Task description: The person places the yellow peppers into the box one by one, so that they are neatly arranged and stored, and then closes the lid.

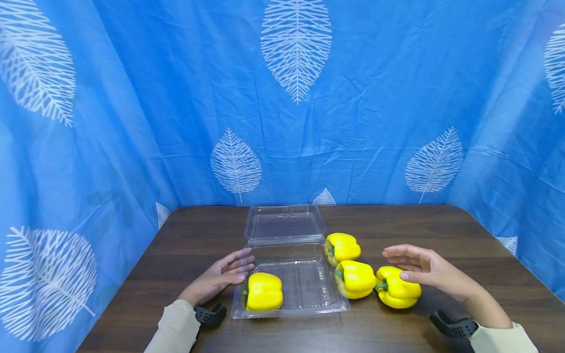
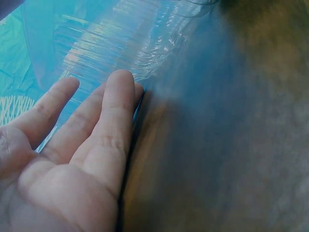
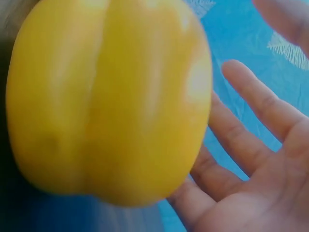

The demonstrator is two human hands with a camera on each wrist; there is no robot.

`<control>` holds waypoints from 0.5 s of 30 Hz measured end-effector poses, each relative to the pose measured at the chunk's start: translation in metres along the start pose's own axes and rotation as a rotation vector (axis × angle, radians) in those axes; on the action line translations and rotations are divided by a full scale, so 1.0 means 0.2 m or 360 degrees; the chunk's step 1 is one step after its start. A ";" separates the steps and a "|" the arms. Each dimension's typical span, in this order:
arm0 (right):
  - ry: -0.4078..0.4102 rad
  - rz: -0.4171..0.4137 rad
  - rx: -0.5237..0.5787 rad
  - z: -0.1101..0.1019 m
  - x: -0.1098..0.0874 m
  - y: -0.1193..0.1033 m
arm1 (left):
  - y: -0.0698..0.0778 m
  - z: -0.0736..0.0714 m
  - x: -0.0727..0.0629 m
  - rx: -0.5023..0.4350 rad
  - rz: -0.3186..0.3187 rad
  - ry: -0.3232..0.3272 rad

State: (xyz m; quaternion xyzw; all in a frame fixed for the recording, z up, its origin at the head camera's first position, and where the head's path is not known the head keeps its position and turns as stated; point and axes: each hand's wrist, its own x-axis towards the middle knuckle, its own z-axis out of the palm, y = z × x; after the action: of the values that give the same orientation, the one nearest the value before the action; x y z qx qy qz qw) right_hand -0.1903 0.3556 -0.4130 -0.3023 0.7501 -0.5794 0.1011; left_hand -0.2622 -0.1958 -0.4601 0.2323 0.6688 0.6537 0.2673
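A clear plastic clamshell container [image 1: 304, 279] lies on the table with its lid folded back. One yellow bell pepper [image 1: 265, 291] sits in its front left corner. My left hand [image 1: 218, 275] rests at the container's left wall, fingers extended; in the left wrist view the fingertips [image 2: 119, 79] are against or very near the clear plastic. Beside the right-hand pepper [image 1: 399, 288] is my right hand [image 1: 430, 267], its fingers spread and relaxed around the far side, gripping nothing. That pepper looms large in the right wrist view, with the palm [image 3: 260, 203] facing it.
Two more yellow bell peppers, a front one [image 1: 356, 279] and a rear one [image 1: 343, 246], lie against the container's right side. The lid [image 1: 284, 223] reaches the back edge of the dark wooden table [image 1: 194, 230]. A blue leaf-patterned curtain [image 1: 353, 108] hangs behind and at both sides.
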 end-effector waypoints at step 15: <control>-0.0113 0.0379 0.0141 -0.05 -0.05 0.10 | 0.01 0.00 -0.01 0.0002 -0.0004 0.0003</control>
State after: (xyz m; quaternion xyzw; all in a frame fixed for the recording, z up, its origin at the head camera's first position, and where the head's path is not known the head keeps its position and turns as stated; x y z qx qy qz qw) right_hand -0.1946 0.3733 -0.4312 -0.2266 0.7503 -0.5848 0.2090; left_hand -0.2610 -0.1961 -0.4586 0.2311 0.6697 0.6532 0.2672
